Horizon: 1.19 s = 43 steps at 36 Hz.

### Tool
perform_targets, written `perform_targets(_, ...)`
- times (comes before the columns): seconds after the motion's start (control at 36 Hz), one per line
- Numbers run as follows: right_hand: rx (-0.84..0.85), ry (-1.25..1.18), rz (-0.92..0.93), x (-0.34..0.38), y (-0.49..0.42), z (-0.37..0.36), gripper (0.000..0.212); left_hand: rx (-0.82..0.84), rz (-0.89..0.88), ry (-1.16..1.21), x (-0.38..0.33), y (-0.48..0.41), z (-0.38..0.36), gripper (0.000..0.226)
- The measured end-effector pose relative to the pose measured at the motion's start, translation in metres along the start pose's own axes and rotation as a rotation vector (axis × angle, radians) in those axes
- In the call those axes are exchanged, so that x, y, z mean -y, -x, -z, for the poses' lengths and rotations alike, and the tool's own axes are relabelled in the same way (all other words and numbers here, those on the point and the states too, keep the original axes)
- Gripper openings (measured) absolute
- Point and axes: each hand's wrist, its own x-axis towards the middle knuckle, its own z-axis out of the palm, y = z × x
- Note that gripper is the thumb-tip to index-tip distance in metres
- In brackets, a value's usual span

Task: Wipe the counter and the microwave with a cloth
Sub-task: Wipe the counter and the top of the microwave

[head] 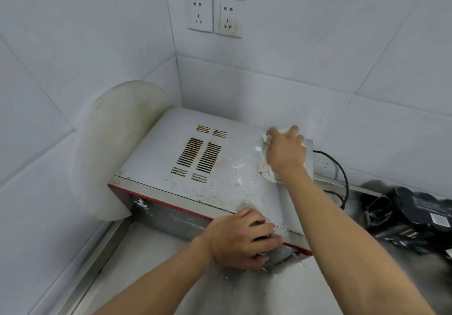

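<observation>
A grey microwave with red front trim stands in the corner on a steel counter. Its top shows rusty vent slots, brown stains and white specks. At the top's far right corner my right hand presses down on a crumpled white cloth, fingers bent over its bunched far end. My left hand grips the microwave's front right edge, its fingers curled over the red trim.
A round whitish board leans against the tiled wall left of the microwave. A black cable runs behind the right side. Black packets lie on the counter at the right. Two wall sockets sit above.
</observation>
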Motion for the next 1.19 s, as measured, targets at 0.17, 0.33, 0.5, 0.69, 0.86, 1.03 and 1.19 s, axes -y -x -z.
perform_targets(0.17, 0.11, 0.014, 0.154, -0.018, 0.015, 0.003, 0.043, -0.018, -0.01, -0.012, 0.001, 0.0, 0.0, 0.036)
perform_targets(0.33, 0.027, -0.014, 0.172, -0.031, 0.029, -0.002, 0.035, -0.04, -0.009, -0.019, 0.001, -0.001, -0.002, 0.035)
perform_targets(0.5, 0.04, 0.003, 0.05, -0.007, 0.009, 0.003, 0.038, -0.004, 0.005, -0.009, -0.001, 0.0, 0.001, 0.036)
perform_targets(0.69, 0.08, -0.011, 0.245, -0.033, 0.04, 0.003, 0.035, -0.049, 0.006, -0.011, -0.001, -0.001, -0.002, 0.034)
perform_targets(0.86, 0.019, -0.104, 0.143, -0.023, 0.01, 0.0, 0.032, -0.012, 0.012, -0.016, -0.001, -0.001, -0.001, 0.035)
perform_targets(1.03, 0.105, -0.049, 0.159, -0.008, -0.003, 0.004, 0.038, 0.045, 0.007, -0.058, -0.003, -0.001, 0.006, 0.038)
perform_targets(1.19, 0.281, -0.088, 0.296, -0.037, 0.022, 0.003, 0.038, 0.021, -0.02, -0.059, 0.0, 0.001, 0.001, 0.039)
